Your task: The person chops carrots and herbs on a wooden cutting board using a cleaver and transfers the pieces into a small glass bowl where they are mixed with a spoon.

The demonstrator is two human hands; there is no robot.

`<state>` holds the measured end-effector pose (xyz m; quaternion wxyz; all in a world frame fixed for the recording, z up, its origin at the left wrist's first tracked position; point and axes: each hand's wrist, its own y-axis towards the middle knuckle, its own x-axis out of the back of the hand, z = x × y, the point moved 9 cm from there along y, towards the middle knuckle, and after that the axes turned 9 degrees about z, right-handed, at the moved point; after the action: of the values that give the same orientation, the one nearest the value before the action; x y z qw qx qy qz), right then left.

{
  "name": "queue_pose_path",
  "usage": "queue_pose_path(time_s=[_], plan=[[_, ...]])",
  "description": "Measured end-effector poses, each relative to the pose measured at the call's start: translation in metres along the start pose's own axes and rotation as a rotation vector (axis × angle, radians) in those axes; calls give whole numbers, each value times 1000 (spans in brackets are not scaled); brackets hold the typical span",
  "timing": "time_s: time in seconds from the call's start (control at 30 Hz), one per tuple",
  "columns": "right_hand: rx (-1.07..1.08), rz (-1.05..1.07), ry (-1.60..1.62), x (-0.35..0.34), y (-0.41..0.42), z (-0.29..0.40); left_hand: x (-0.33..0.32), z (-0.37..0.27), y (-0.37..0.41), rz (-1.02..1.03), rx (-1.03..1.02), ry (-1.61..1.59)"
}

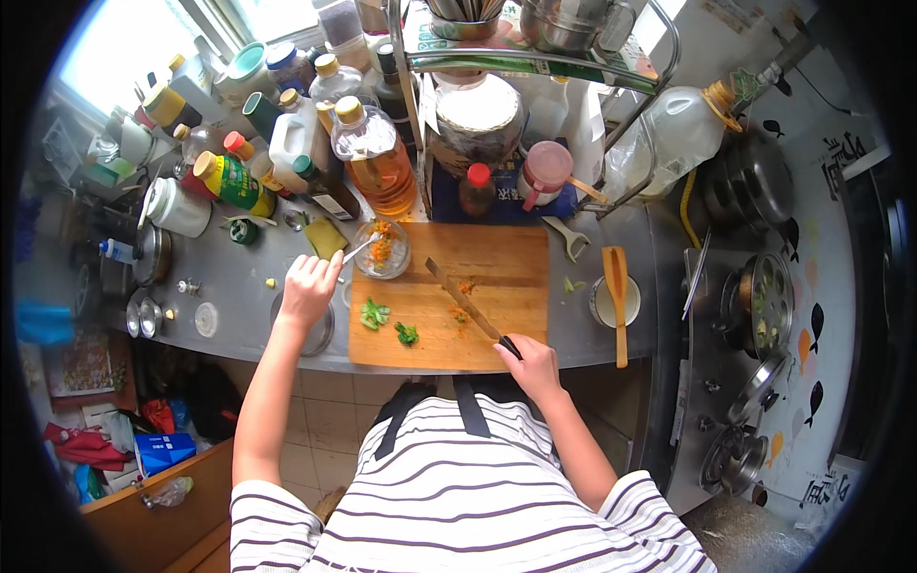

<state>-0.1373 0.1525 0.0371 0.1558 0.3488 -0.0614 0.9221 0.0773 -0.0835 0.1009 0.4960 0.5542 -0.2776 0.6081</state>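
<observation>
My left hand [309, 285] grips the handle of a metal utensil [360, 248], its tip inside a clear bowl [406, 259]. Chopped orange bits [382, 243], probably carrot, lie on a pale mass in that bowl. In my right hand [534, 365] is the black handle of a kitchen knife [462, 301]; its blade slants up and left over the wooden cutting board [408, 351]. Orange scraps [459, 314] are scattered beside the blade. Two small piles of chopped greens, one pale [373, 314] and one darker [406, 333], sit at the board's left.
A peeler [571, 239] lies right of the board, near a white cup [596, 304] with wooden tongs [615, 308] across it. Bottles, including a large oil bottle [380, 168], crowd the back left. A metal rack [530, 54] stands behind; a multi-hole pan [770, 304] is on the right.
</observation>
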Motion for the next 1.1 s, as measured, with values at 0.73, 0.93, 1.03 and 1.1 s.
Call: queue_pose_path(time_s=[0.73, 0.93, 1.03, 1.1], plan=[[-249, 71, 153, 22, -55, -6, 3, -135, 35, 229, -537, -41], [-275, 42, 137, 17, -55, -11, 4, -133, 35, 271, -544, -42], [-292, 20, 143, 18, -55, -17, 7, -122, 30, 283, -486, -63], [-297, 9, 159, 18, -55, -20, 11, -107, 23, 294, -417, -125]])
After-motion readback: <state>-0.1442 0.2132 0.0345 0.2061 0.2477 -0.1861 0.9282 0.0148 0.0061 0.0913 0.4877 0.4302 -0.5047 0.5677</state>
